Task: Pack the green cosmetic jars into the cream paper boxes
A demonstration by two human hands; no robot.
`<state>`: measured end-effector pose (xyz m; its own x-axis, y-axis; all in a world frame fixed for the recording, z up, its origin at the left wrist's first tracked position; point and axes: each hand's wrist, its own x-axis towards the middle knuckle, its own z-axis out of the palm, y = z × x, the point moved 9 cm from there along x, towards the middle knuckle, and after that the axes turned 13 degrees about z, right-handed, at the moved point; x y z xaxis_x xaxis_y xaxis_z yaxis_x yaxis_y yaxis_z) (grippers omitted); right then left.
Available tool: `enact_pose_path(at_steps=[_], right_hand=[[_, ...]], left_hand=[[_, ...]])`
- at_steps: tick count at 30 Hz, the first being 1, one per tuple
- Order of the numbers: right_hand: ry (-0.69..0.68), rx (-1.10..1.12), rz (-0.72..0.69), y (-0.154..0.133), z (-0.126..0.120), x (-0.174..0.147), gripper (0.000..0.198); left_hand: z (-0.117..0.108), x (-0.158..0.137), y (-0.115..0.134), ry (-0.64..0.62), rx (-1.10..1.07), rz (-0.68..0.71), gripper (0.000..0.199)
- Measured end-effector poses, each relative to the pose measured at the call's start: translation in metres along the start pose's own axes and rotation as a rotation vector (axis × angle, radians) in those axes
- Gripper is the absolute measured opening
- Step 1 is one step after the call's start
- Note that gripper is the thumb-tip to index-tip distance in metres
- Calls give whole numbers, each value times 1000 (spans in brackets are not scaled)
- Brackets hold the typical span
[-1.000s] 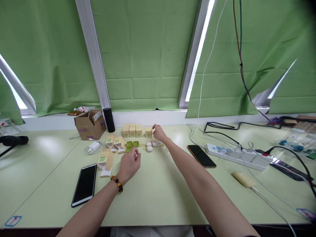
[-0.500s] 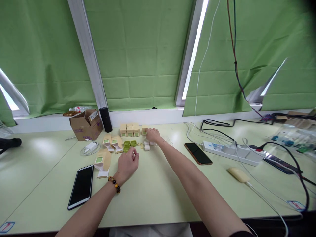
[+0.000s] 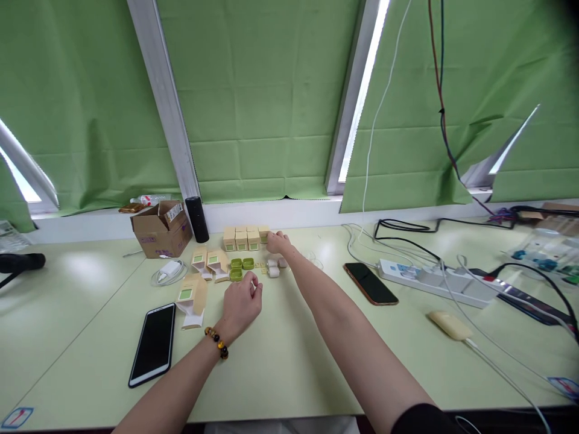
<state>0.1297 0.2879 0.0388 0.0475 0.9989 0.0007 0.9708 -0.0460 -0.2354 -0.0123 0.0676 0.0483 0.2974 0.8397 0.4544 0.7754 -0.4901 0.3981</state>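
Note:
My right hand [image 3: 278, 242] reaches to the back of the table. Its fingers are closed at the right side of a small cardboard box [image 3: 263, 234], the end one of a row of closed boxes [image 3: 241, 239]. Nearer to me, my left hand [image 3: 241, 306] rests with curled fingers; nothing shows in it. Just beyond it lie several green cases [image 3: 236, 274], small yellowish pieces [image 3: 261, 267] and white cases [image 3: 274, 269]. To the left stand two opened boxes [image 3: 217, 263] with flaps out, and a third opened box [image 3: 190, 299] lies closer.
A phone [image 3: 154, 343] lies at left, another phone [image 3: 371, 283] at right. A power strip [image 3: 434, 280], cables and a cream mouse-shaped device [image 3: 450, 325] occupy the right side. At the back left stand a carton [image 3: 160, 232] and a black cylinder [image 3: 197, 219].
My right hand has brought the end box leftward against the row, closing the gap. My left hand has shifted slightly to the right. The view has turned a little.

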Motion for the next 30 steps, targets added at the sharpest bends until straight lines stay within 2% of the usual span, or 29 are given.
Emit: enact_pose_path(at_steps=[4, 8, 11, 13, 19, 22, 25, 30], right_hand=[[-9, 22, 13, -2, -4, -2, 46], [62, 37, 32, 6, -20, -15, 45], [173, 45, 32, 13, -36, -42, 41], [210, 42, 9, 15, -38, -70, 36], [97, -14, -79, 8, 0, -169, 21], [39, -46, -132, 4, 20, -202, 21], [42, -47, -162, 2, 30, -213, 21], [81, -2, -155, 4, 35, -211, 21]], left_hand=[[3, 0, 1, -21, 10, 2, 6], [6, -1, 2, -60, 36, 21, 6], [10, -2, 5, -105, 42, 50, 5], [12, -4, 9, -139, 46, 72, 5], [17, -4, 9, -227, 112, 113, 14], [12, 1, -3, -220, 184, 108, 17], [1, 9, -20, -185, 239, 68, 17], [-25, 21, -38, -156, 326, 48, 16]])
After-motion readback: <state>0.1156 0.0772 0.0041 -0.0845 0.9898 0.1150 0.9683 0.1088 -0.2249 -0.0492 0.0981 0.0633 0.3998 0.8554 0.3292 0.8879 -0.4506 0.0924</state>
